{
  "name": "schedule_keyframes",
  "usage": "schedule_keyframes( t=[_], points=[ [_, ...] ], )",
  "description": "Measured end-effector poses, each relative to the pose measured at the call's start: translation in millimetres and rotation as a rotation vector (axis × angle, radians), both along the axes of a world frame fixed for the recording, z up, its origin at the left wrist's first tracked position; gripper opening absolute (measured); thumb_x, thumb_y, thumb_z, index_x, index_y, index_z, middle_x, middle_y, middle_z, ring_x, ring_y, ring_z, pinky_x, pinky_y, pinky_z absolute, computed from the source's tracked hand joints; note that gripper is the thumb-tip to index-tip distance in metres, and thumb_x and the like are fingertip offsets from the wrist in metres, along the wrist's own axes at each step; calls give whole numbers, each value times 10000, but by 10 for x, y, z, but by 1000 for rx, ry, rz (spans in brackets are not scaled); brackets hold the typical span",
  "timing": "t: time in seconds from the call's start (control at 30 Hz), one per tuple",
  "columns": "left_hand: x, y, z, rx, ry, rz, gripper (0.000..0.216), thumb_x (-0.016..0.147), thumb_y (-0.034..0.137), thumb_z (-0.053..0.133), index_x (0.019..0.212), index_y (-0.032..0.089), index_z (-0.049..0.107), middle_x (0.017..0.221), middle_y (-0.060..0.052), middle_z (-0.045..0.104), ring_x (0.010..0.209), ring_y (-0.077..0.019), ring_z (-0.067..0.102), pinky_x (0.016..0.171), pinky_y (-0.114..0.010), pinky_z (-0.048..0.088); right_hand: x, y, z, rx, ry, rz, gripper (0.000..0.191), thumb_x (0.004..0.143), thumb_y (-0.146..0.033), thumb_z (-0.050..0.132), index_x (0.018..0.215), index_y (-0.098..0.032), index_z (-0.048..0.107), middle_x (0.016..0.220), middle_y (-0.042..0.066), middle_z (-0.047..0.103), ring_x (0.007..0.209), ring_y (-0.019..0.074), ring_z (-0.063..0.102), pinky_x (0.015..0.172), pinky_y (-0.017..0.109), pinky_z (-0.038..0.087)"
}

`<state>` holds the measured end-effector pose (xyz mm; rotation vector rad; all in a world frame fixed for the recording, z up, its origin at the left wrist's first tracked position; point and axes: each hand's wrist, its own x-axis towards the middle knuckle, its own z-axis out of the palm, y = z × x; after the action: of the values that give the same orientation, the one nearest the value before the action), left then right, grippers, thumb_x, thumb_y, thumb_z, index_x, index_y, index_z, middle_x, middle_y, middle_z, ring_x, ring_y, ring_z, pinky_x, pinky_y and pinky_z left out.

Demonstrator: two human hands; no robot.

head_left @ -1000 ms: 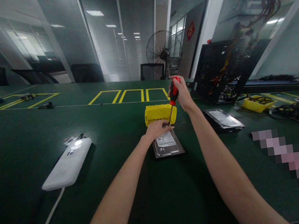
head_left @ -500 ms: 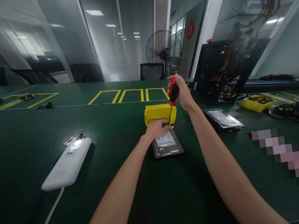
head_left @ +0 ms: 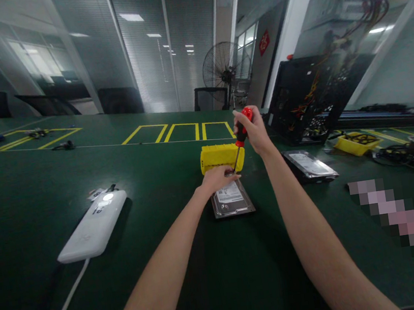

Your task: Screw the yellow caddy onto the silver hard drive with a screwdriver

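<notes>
A silver hard drive (head_left: 232, 200) with a white label lies flat on the green table, its far end partly hidden by my left hand (head_left: 218, 178). The fingers of that hand are closed at the drive's far end, close around the screwdriver tip. My right hand (head_left: 253, 128) is wrapped round the red and black handle of a screwdriver (head_left: 241, 132). Its shaft slants down and left to the far end of the drive, beside my left thumb; the very tip is hard to make out. Right behind the drive sits a yellow plastic bin (head_left: 220, 157).
Right of my forearm lies another hard drive (head_left: 310, 165). Beyond it stand an open black computer case (head_left: 299, 101), a yellow tray (head_left: 357, 144) and tangled cables (head_left: 400, 156). A white power bank (head_left: 94, 227) with a cable lies at left. Yellow tape (head_left: 181, 124) marks the far table.
My right hand has shifted its grip on the screwdriver handle, and the handle's top leans slightly farther right. My left hand, the drive and the yellow bin stay in place.
</notes>
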<state>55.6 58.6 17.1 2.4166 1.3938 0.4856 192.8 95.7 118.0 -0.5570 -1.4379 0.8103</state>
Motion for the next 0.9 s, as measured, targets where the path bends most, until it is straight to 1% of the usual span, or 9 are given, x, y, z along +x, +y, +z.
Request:
schedule_keyframes(
  t=[0.1, 0.2, 0.3, 0.4, 0.5, 0.63, 0.77, 0.9],
  points=[
    [4, 0, 2, -2, 16, 8, 526, 861, 607, 405, 1172, 222, 581, 1185, -51, 628, 1034, -229, 591, 848, -347, 462, -8, -4, 8, -5, -15, 10, 372, 743, -515, 626, 868, -261, 386, 626, -84, 490, 468, 68, 504, 458, 206, 436],
    [-5, -16, 23, -20, 21, -10, 525, 869, 601, 392, 1186, 220, 566, 1201, -49, 617, 1038, -219, 587, 853, -346, 463, -7, 12, 0, -14, -15, 57, 339, 781, -555, 541, 902, -261, 423, 638, -73, 490, 498, 76, 515, 480, 216, 449],
    [-16, -29, 37, -32, 6, -26, 522, 869, 594, 395, 1182, 212, 566, 1201, -51, 614, 1039, -218, 585, 857, -347, 464, 9, 40, -20, -18, -10, 72, 297, 776, -500, 558, 923, -267, 447, 688, -58, 521, 538, 86, 533, 498, 227, 462],
    [-18, -25, 27, -22, -27, -28, 517, 864, 592, 406, 1158, 207, 583, 1187, -52, 620, 1032, -222, 586, 857, -350, 464, 28, 68, -39, -20, 3, 82, 261, 765, -442, 582, 912, -263, 461, 707, -49, 520, 555, 90, 538, 514, 238, 469],
    [-11, -17, 17, -11, -31, -18, 531, 857, 604, 405, 1153, 203, 588, 1184, -56, 621, 1035, -233, 584, 844, -350, 468, 32, 98, -53, -10, 13, 86, 251, 766, -436, 572, 909, -260, 463, 715, -46, 510, 561, 89, 538, 525, 242, 470],
    [-6, -19, 30, -19, -21, -13, 545, 851, 614, 410, 1159, 201, 586, 1179, -57, 625, 1030, -234, 587, 832, -342, 471, 5, 127, -69, -14, 12, 39, 254, 765, -424, 555, 924, -263, 441, 726, -51, 511, 546, 76, 522, 514, 227, 460],
    [-10, -23, 29, -11, -37, -6, 539, 845, 626, 415, 1139, 214, 600, 1164, -53, 638, 1011, -231, 599, 827, -334, 467, -13, 135, -89, -5, 47, 5, 276, 767, -410, 549, 919, -278, 362, 694, -75, 517, 512, 79, 524, 464, 211, 435],
    [-10, -13, 4, -3, -39, -6, 536, 846, 630, 412, 1138, 222, 601, 1165, -46, 640, 1017, -229, 601, 821, -322, 467, -7, 134, -99, 9, 62, 2, 304, 772, -438, 571, 874, -267, 341, 666, -87, 521, 524, 79, 551, 482, 205, 457]
  ],
)
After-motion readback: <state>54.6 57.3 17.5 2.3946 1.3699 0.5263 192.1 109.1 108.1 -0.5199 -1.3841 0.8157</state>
